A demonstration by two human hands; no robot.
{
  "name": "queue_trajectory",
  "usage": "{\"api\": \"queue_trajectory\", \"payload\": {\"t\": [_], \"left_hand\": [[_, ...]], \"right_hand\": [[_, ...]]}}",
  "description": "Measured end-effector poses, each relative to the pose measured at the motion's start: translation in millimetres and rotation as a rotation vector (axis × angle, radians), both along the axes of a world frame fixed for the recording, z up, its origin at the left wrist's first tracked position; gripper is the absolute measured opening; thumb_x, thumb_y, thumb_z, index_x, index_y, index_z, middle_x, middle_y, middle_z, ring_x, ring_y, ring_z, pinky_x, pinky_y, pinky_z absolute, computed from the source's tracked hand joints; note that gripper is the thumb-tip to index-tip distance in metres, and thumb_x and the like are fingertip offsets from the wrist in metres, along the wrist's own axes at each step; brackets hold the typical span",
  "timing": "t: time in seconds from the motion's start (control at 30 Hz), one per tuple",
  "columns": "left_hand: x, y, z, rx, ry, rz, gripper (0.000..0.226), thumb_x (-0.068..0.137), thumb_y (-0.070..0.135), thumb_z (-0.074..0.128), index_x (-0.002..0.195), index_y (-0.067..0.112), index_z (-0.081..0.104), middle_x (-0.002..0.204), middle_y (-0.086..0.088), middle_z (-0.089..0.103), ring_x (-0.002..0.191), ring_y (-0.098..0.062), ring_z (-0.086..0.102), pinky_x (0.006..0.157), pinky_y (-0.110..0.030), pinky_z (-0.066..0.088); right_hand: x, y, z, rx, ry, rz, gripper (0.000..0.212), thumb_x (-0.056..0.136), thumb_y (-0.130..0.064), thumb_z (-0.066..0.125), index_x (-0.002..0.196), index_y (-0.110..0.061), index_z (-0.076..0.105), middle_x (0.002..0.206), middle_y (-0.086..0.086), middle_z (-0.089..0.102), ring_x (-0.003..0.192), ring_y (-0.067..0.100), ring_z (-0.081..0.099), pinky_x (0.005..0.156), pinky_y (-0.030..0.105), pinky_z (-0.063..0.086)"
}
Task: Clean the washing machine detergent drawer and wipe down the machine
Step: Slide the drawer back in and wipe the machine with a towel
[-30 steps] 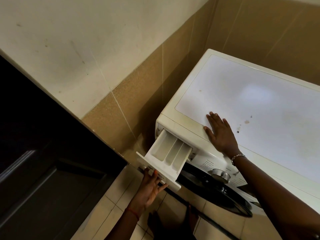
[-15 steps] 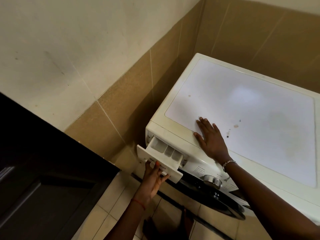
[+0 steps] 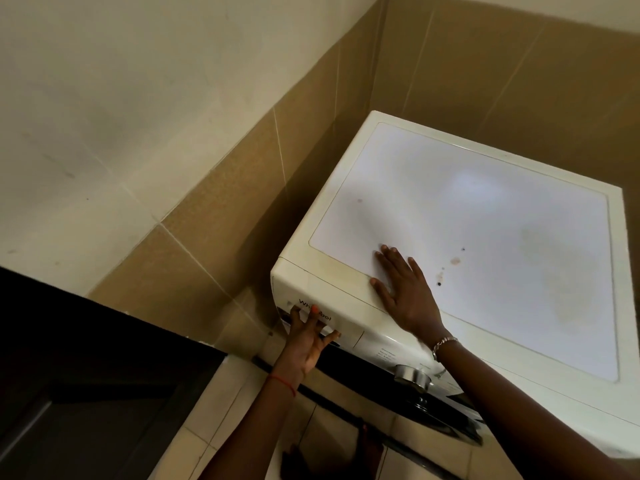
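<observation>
Detergent drawer (image 3: 320, 318) now pushed flush into one washing machine (image 3: 485, 237) at its front left corner, left hand (image 3: 306, 336) spread open against it, right hand (image 3: 403, 289) flat on the lid's front edge, neither grasping anything.

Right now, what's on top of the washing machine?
The right hand lies flat near the front edge of the washing machine, beside a few small dark and brownish spots. Whatever is under the palm is hidden.
</observation>
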State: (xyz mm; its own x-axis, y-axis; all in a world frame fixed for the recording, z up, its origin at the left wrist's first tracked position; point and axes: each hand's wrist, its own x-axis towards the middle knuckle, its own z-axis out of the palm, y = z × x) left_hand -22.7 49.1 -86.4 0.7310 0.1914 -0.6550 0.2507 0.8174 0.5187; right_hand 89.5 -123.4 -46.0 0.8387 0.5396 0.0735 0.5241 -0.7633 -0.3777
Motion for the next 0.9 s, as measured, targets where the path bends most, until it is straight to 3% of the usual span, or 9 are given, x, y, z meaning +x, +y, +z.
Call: {"api": "queue_trajectory", "payload": {"t": [0.2, 0.4, 0.47, 0.57, 0.67, 0.73, 0.83, 0.9], "left_hand": [[1.1, 1.2, -1.5, -0.023, 0.0, 0.009, 0.05, 0.094, 0.014, 0.043, 0.139, 0.03, 0.026, 0.119, -0.008, 0.053, 0.104, -0.025, 0.055, 0.065, -0.044, 0.059], [0.4, -0.6, 1.2, 0.007, 0.034, 0.033, 0.045, 0.095, 0.013, 0.044, 0.137, 0.023, 0.032, 0.133, -0.015, 0.046, 0.122, -0.033, 0.046, 0.073, -0.047, 0.058], [-3.1, -0.1, 5.6, 0.074, 0.087, 0.044, 0.047, 0.092, 0.013, 0.051, 0.136, 0.018, 0.034, 0.132, -0.015, 0.048, 0.123, -0.034, 0.048, 0.081, -0.045, 0.053], [-8.2, 3.0, 15.5, 0.303, 0.177, 0.053, 0.051, 0.086, 0.011, 0.062, 0.13, 0.016, 0.036, 0.126, -0.011, 0.049, 0.118, -0.03, 0.05, 0.092, -0.042, 0.046], [-6.0, 7.1, 36.4, 0.555, 0.206, 0.108, 0.057, 0.082, 0.003, 0.064, 0.131, 0.005, 0.035, 0.13, -0.017, 0.047, 0.105, -0.024, 0.05, 0.086, -0.037, 0.045], [-1.1, 10.2, 52.2, 0.781, 0.244, 0.069, 0.06, 0.082, 0.007, 0.065, 0.134, 0.004, 0.036, 0.135, -0.017, 0.039, 0.107, -0.022, 0.045, 0.086, -0.033, 0.041], [7.4, 12.3, 79.9, 1.109, 0.134, -0.082, 0.057, 0.084, 0.016, 0.064, 0.134, 0.011, 0.038, 0.14, -0.01, 0.033, 0.116, -0.021, 0.04, 0.09, -0.026, 0.033], [16.0, 13.4, 95.7, 1.325, -0.009, -0.199, 0.055, 0.084, 0.019, 0.063, 0.133, 0.012, 0.039, 0.143, -0.009, 0.032, 0.128, -0.024, 0.035, 0.103, -0.029, 0.031]], "right_hand": [[0.5, -0.2, -1.6, -0.009, -0.002, 0.002, 0.054, 0.099, -0.04, 0.036, 0.148, -0.02, 0.025, 0.156, -0.006, 0.019, 0.145, 0.005, 0.008, 0.12, 0.031, 0.005], [1.7, -0.1, -2.7, -0.025, -0.001, 0.002, 0.055, 0.099, -0.04, 0.036, 0.148, -0.02, 0.024, 0.156, -0.006, 0.017, 0.145, 0.006, 0.008, 0.12, 0.03, 0.004], [1.6, 0.0, -2.3, -0.039, -0.002, -0.001, 0.055, 0.099, -0.04, 0.035, 0.148, -0.02, 0.023, 0.157, -0.006, 0.016, 0.145, 0.006, 0.008, 0.12, 0.03, 0.003], [1.7, 0.5, 0.5, -0.067, 0.008, 0.001, 0.055, 0.099, -0.041, 0.034, 0.149, -0.021, 0.021, 0.157, -0.006, 0.014, 0.146, 0.007, 0.007, 0.12, 0.03, 0.002], [0.6, 0.2, 5.6, -0.154, 0.028, 0.016, 0.055, 0.1, -0.042, 0.029, 0.15, -0.025, 0.012, 0.158, -0.006, 0.005, 0.146, 0.008, 0.0, 0.119, 0.029, -0.001], [0.9, 2.4, 10.6, -0.192, 0.075, 0.011, 0.055, 0.101, -0.042, 0.027, 0.15, -0.026, 0.009, 0.159, -0.005, 0.0, 0.146, 0.009, -0.003, 0.118, 0.029, -0.002], [-3.0, 6.4, 26.9, -0.234, 0.168, 0.017, 0.055, 0.101, -0.041, 0.027, 0.15, -0.024, 0.012, 0.159, -0.002, 0.002, 0.147, 0.013, 0.003, 0.117, 0.03, 0.004], [-8.6, 5.2, 37.1, -0.259, 0.143, 0.037, 0.053, 0.1, -0.043, 0.029, 0.149, -0.023, 0.021, 0.158, -0.001, 0.014, 0.144, 0.014, 0.018, 0.114, 0.028, 0.016]]}}
